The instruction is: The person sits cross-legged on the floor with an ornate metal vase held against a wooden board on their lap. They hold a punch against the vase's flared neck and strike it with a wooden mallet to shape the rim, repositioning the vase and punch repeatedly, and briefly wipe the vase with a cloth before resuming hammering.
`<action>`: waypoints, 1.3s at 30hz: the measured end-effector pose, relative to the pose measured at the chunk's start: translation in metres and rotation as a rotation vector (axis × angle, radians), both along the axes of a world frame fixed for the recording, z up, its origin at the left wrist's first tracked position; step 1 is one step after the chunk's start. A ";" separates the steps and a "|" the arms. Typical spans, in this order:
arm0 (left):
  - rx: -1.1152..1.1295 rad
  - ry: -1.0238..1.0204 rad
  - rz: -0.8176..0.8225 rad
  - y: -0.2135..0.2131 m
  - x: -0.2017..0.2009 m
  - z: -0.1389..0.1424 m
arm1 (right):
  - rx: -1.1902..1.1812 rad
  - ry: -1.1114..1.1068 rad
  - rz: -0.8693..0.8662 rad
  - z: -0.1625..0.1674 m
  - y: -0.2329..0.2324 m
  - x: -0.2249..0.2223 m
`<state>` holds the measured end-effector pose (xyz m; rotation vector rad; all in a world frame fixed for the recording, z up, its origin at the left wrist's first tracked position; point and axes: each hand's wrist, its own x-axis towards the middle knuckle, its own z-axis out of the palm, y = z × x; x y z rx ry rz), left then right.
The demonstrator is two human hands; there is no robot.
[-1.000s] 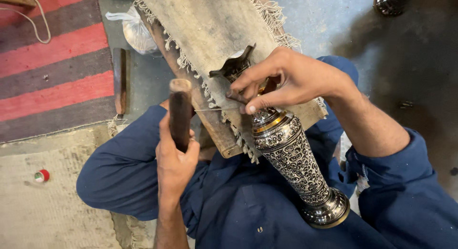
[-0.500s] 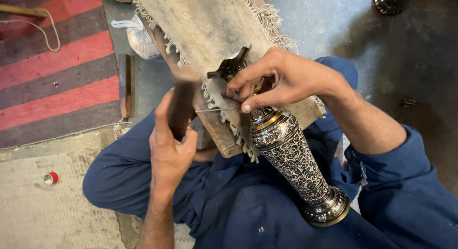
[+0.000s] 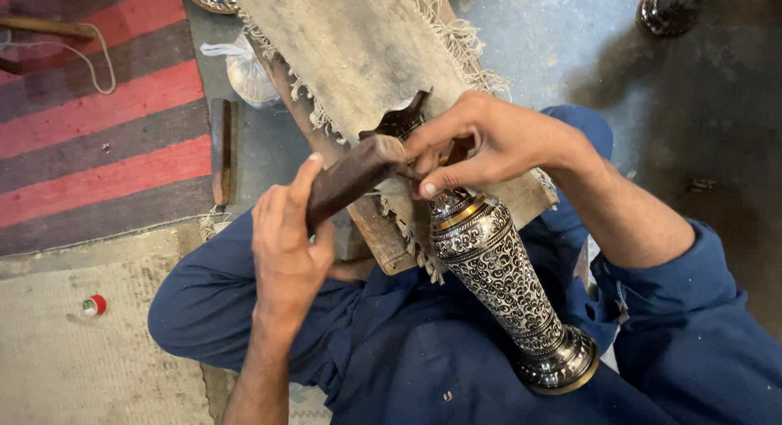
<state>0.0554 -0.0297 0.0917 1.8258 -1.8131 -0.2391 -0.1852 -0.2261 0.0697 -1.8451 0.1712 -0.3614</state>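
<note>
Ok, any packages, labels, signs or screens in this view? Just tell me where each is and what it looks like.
Clear plastic bag: on the grey floor beside the fringed wooden board, knotted, whitish, lumpy, contents unclear.
Small spool-like item: on the beige mat at far left, round, red and white with some green; too small to tell any label.
No signs or screens in view.

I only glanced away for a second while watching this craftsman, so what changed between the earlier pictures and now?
The left hand swung the dark wooden mallet from upright down toward the thin metal tool pinched by the right hand, its head now at the tool's end. Neither hand let go of anything. The right hand stayed on the neck of the engraved silver-and-black metal vase, which still lies across the lap against the cloth-covered wooden board.
</note>
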 end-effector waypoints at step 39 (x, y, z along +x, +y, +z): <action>-0.028 0.036 0.032 -0.008 0.001 0.012 | 0.076 0.084 -0.015 -0.013 -0.008 -0.010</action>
